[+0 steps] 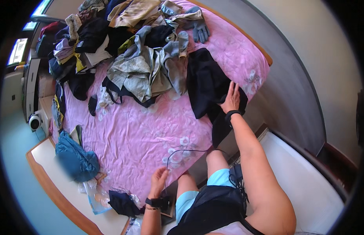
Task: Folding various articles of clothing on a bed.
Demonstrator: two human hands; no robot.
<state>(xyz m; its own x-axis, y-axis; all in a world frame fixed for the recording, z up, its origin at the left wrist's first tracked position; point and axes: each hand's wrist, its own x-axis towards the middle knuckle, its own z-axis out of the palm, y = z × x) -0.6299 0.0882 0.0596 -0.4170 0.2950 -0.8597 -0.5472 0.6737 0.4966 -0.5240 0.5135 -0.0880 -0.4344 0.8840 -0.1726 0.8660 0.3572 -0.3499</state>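
Observation:
My right hand (231, 98) lies on a black garment (206, 80) at the right edge of the bed, fingers stretched out and slightly apart. Part of that garment hangs over the bed's edge towards my knees. My left hand (159, 179) is above the near edge of the bed, its thumb and fingertips closed on a thin black cord (185, 150). The cord arcs from those fingers across to my right knee. Just beyond the black garment, a pale grey garment (141, 73) with grey knitted sleeves lies crumpled on the pink floral bedsheet (132, 138).
A large heap of mixed clothes (93, 35) covers the far side of the bed. Grey gloves (201, 30) lie at its right. A blue cloth bundle (76, 158) rests by the headboard (49, 164). A dark folded cloth (123, 202) and a clear plastic bag (96, 198) are at lower left.

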